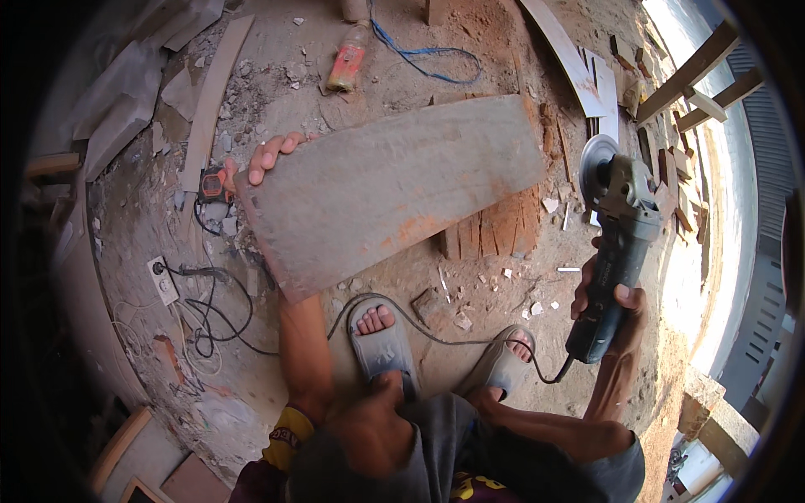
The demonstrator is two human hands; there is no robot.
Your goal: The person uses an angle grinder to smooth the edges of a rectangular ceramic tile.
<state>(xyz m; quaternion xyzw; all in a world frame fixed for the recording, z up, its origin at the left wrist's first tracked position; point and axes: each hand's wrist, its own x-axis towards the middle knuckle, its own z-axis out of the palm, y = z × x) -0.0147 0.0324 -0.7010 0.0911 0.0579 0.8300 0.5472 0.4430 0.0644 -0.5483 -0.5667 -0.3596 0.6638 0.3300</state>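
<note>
A long grey slab, dusted with orange in places, lies tilted across a grooved, orange-brown block. My left hand grips the slab's far left edge, its fingers curled over the top; the forearm passes beneath the slab, which hides the palm. On the right, my right hand is closed round the body of a dark angle grinder. The grinder's disc faces up and away from me, apart from the slab's right end. I cannot tell whether the disc is spinning.
The grinder's cord crosses my sandalled feet toward a white socket strip. Beside the slab's left end is an orange-black tape measure. A red-labelled bottle and blue string lie beyond; rubble and pale strips surround the block.
</note>
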